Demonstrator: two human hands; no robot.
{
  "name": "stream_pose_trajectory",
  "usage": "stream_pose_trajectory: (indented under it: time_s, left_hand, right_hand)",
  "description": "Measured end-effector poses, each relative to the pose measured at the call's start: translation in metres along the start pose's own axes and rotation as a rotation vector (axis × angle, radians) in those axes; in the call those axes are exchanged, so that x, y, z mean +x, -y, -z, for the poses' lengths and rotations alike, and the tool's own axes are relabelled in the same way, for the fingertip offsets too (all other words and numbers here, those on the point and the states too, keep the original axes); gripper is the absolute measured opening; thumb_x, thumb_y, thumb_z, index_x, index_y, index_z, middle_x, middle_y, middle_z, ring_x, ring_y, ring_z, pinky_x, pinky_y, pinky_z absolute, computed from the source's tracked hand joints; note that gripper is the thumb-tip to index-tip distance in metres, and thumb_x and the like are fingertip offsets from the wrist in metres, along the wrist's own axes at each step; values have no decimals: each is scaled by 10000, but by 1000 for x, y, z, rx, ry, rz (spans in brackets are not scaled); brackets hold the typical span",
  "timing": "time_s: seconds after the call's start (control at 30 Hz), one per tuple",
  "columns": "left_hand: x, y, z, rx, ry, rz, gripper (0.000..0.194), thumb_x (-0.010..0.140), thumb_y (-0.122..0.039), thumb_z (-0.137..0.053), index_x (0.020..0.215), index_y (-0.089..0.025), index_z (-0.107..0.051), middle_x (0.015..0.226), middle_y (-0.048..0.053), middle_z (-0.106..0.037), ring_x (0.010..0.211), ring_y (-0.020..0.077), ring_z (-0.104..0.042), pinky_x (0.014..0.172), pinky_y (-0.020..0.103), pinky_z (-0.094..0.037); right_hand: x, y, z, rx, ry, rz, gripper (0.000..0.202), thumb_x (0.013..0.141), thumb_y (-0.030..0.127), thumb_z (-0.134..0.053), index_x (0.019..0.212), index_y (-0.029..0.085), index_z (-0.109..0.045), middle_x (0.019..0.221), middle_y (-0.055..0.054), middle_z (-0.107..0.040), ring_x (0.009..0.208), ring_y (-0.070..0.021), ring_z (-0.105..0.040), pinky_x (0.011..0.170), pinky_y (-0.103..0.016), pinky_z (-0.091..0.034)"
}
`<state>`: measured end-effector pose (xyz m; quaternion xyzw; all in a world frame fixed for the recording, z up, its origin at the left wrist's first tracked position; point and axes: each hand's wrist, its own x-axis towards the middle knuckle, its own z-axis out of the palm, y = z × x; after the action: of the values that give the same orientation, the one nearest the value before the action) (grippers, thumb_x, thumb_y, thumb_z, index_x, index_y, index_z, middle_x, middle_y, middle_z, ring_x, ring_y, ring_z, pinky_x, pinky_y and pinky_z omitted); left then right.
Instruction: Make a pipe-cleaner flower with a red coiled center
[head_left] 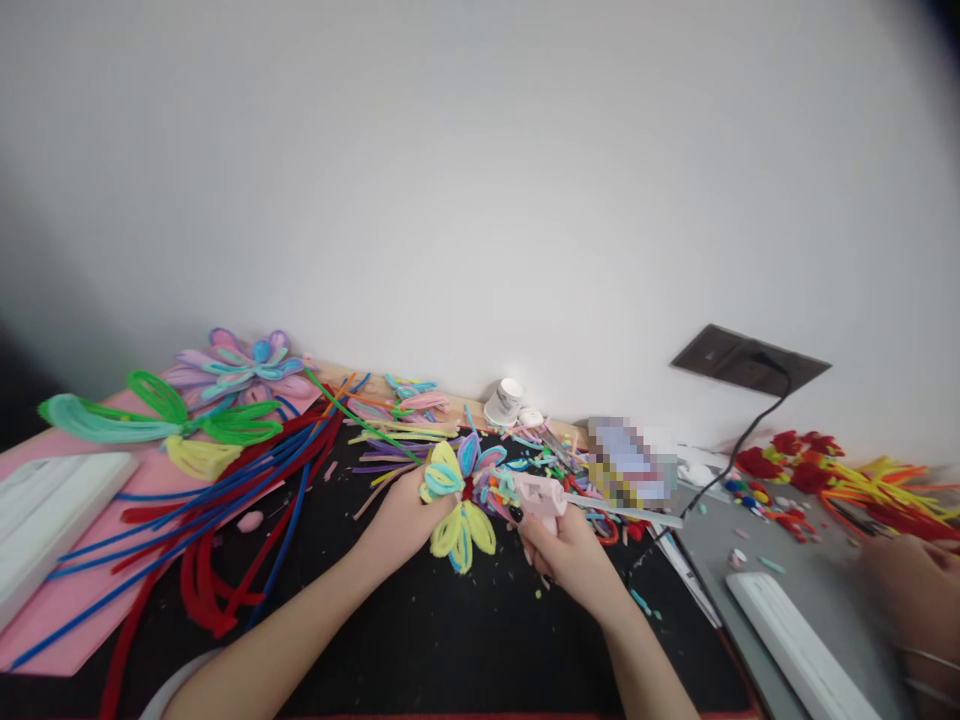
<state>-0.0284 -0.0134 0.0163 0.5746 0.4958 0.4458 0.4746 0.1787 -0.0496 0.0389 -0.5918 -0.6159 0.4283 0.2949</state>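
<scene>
My left hand [405, 515] is closed on a pipe-cleaner flower [463, 540] with yellow, blue and pink looped petals and a dark red centre. The grasp itself is partly hidden behind the petals. In my right hand [559, 550] is a pale pink glue gun [541, 494], its front end close to the flower's right-hand petals. A long whitish stick [626, 508] extends from behind the gun toward the right. Whether the gun's tip touches the flower I cannot tell. Both hands are above the black mat [420, 650].
Blue and red pipe cleaners [217, 495] and a green looped flower [161, 415] lie left, near a white box [60, 510]. Against the wall stands a paper cup [504, 400]. A black cord [739, 445] hangs from the socket [750, 360]. Another person's hand [911, 580] is at right.
</scene>
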Motion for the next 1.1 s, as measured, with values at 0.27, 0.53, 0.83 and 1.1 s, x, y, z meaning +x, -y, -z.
stream_pose_trajectory:
  time_s: [0.27,0.53,0.83,1.1]
  left_hand:
    - [1,6,-1,51,47,-12,161,718,-265,-571,833,-176,-641,862,49,-722,846,249,-656,760,311,-488]
    - [0,5,-1,43,51,1,154,717,-250,-569,837,-178,-633,866,53,-717,846,244,-659,768,312,-490]
    - [0,5,-1,50,61,-2,141,723,-249,-571,832,-182,-630,865,52,-713,841,247,-656,764,321,-490]
    - [0,5,-1,33,69,-33,141,723,-231,-572,844,-188,-632,880,41,-719,852,237,-658,777,309,-490]
  right_hand:
    - [2,-7,-1,66,0,-24,294,854,372,-470,640,172,-503,450,48,-444,358,-71,-369,366,-197,-260]
    - [1,-3,0,92,-12,-54,321,854,354,-462,588,175,-475,426,51,-431,339,-63,-364,354,-190,-272]
    - [4,-4,1,67,-27,-68,359,860,394,-456,590,162,-497,423,44,-448,329,-58,-381,334,-178,-246]
    - [6,-6,1,101,-38,-79,371,862,427,-454,608,161,-505,428,46,-449,318,-54,-369,329,-177,-243]
